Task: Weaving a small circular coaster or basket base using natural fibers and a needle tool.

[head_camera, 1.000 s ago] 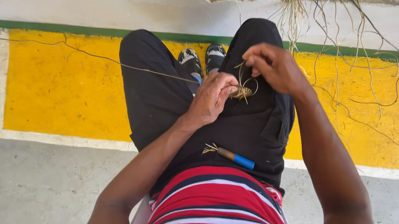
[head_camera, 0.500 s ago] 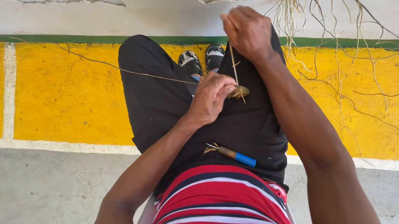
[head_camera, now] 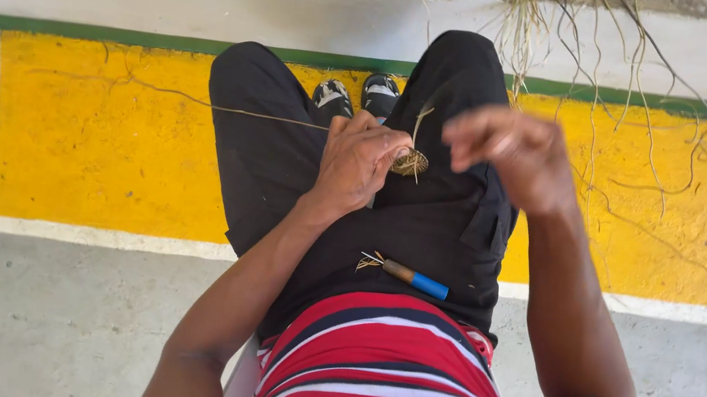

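A small round coil of woven straw [head_camera: 411, 162], tan and tightly wound, sits at the fingertips of the left hand [head_camera: 358, 165], which is closed on its near edge and holds it over the lap. From the same hand a long thin fibre strand [head_camera: 229, 108] runs out straight to its left, across the black trousers [head_camera: 284, 171] and over the yellow floor. A short stiff end of straw sticks up from the coil, just beyond the fingertips.

The right hand [head_camera: 514, 156] hangs just to the right of the coil, apart from it, fingers curled loosely together; it is blurred, and whether it pinches a strand cannot be told.

Nearer the body than the left hand, a small tool with a blue handle [head_camera: 414, 277] lies on the lap, a tuft of straw at its tip. Beyond both hands are two black-and-white shoes [head_camera: 356, 96] side by side. The floor is rough painted concrete: a yellow band [head_camera: 89, 136] with white lines, a green stripe, then grey. Dry grass stalks [head_camera: 575, 37] hang down from the wall ledge beyond the right hand, loose and tangled. A red, white and dark striped shirt [head_camera: 384, 384] fills the bottom.
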